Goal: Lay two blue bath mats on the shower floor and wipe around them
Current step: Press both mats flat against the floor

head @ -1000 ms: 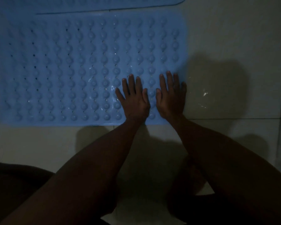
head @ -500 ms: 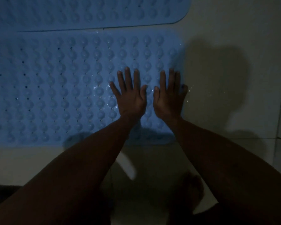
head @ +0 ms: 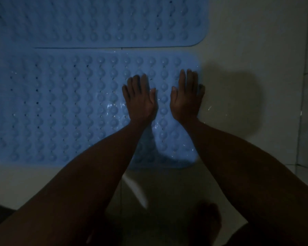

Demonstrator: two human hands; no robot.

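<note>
1. The left hand and right hand lie flat, fingers straight, pressing the near blue mat, grasping nothing.
2. This rubbery mat is studded, perforated, wet and round-cornered.
3. A second blue mat lies beyond the fingertips on pale tiled floor.

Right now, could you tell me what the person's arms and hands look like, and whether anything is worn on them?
Both forearms are bare up to the frame edge: no sleeves show. The left hand and right hand wear no gloves, and no watch, bracelet or ring is visible, though the dim light could hide small items.
</note>
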